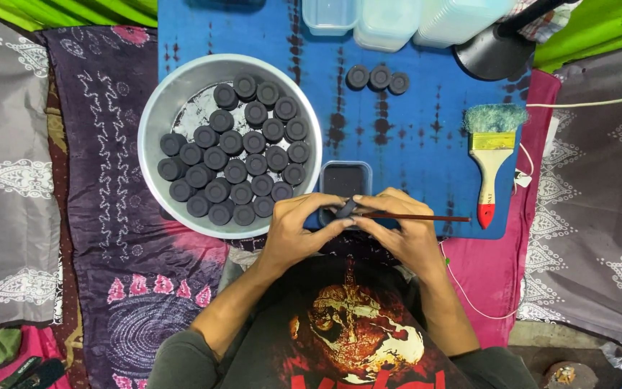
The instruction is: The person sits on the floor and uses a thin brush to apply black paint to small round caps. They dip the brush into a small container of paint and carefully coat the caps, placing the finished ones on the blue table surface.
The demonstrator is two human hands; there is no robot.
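My left hand [298,230] and my right hand [404,229] meet over the near edge of a blue cloth-covered board [412,137]. Together they pinch a small dark round piece [345,209] between the fingertips. My right hand also holds a thin brown stick [426,217] that points to the right. Just behind the hands stands a small square container [345,179] with dark contents. A wide metal bowl [154,115] to the left holds several dark round pieces [235,148] packed side by side.
Three dark round pieces [379,78] lie in a row on the board's far side. A flat paintbrush [492,162] with a red-tipped handle lies at the right. Clear plastic boxes [390,21] and a black lamp base [494,54] stand at the back. Patterned cloths cover the floor.
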